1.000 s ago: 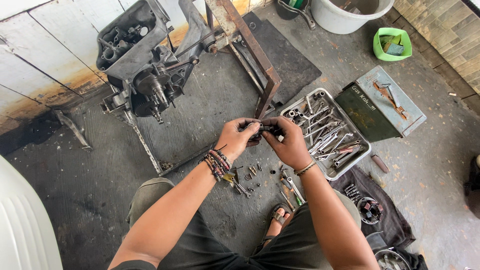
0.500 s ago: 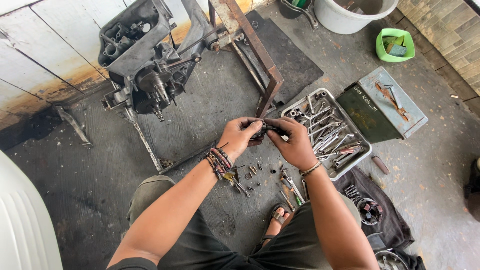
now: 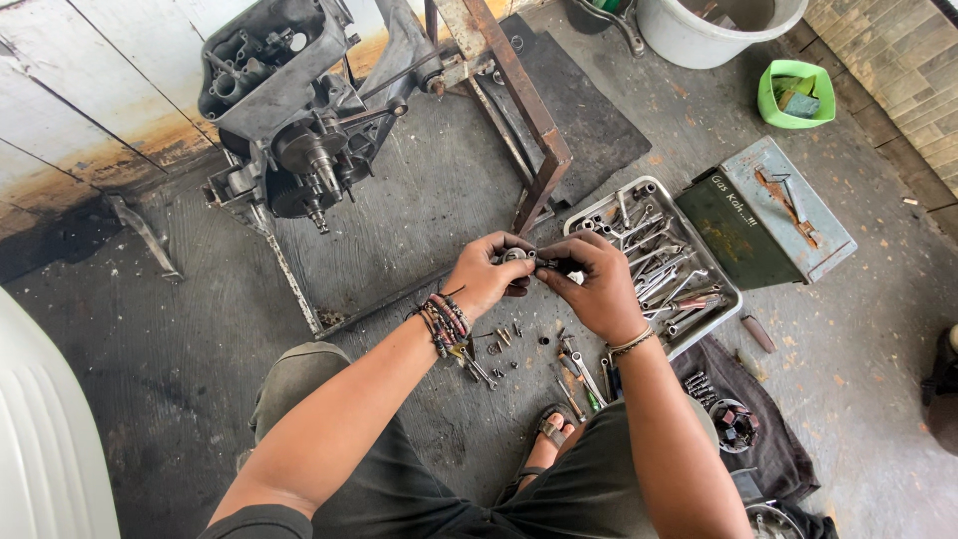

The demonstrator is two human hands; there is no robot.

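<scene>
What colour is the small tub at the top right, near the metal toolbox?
Bright green: the small tub shows clearly in the head view, beyond the grey-green toolbox.

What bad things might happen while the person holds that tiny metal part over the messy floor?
The small metal part is pinched between the left hand and the right hand; if it slips, it might get lost among the loose bolts on the floor below. The person's foot in a sandal lies close to the screwdrivers, so shifting could mean stepping on one.
</scene>
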